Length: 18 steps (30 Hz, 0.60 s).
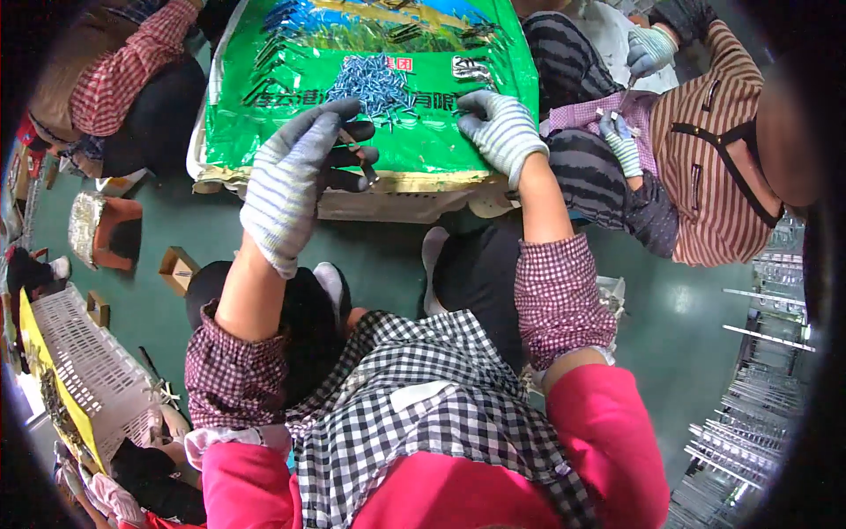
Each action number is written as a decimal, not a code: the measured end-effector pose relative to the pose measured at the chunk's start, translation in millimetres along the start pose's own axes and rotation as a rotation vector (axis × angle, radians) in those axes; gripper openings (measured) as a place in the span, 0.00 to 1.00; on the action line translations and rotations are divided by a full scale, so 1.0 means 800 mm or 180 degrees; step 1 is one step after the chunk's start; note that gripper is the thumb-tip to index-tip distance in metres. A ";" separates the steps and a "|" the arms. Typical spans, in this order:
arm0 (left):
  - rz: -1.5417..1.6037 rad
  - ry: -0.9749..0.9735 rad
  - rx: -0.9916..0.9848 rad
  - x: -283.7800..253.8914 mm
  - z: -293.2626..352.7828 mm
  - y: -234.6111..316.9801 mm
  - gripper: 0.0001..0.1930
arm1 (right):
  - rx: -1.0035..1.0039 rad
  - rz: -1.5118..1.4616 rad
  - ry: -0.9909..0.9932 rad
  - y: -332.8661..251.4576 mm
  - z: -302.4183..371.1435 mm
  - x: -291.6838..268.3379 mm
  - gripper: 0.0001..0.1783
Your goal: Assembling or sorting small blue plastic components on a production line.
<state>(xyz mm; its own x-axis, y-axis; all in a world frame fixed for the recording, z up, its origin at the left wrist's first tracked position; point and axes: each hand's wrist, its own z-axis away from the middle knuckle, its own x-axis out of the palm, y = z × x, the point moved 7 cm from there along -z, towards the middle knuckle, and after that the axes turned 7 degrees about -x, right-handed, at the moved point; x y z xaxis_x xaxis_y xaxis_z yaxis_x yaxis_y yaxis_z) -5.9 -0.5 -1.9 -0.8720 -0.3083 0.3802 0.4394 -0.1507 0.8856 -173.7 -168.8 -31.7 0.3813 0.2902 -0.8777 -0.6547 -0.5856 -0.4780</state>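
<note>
A heap of small bluish screws [374,84] lies on a green printed plastic sack [238,132] in front of me. My left hand [295,172], in a striped white glove with dark grey fingers, is at the near left side of the heap. Its fingers are closed on a small, narrow metal piece [361,160] with a shiny end. My right hand [502,132], gloved alike, is at the right of the heap, low over the sack. Its fingertips curl inward; whatever they pinch is too small to make out.
Thin dark metal pieces [275,48] lie at the sack's left, others [476,33] at its right. A co-worker in stripes [718,159] works close on the right; a person in red check [132,75] sits left. White crates [88,361] and metal racks [740,432] stand behind.
</note>
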 end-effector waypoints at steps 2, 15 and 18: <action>-0.0041 -0.0013 0.0012 -0.001 -0.001 0.002 0.23 | -0.0022 0.0254 -0.0050 -0.007 -0.002 0.002 0.16; 0.0159 -0.0085 -0.0427 -0.016 -0.026 -0.021 0.23 | 0.0226 0.1373 -0.0158 -0.032 -0.019 0.023 0.12; 0.0233 -0.0087 -0.0431 -0.019 -0.028 -0.024 0.23 | -0.0109 0.0824 -0.0009 -0.031 -0.014 0.016 0.11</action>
<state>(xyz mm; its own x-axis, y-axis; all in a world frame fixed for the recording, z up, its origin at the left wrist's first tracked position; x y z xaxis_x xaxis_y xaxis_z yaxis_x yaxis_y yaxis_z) 3.6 -14.0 -30.4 -0.8413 -0.2979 0.4511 0.5255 -0.2545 0.8119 -145.4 -159.0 -30.6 0.2021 0.1294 -0.9708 -0.7077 -0.6659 -0.2361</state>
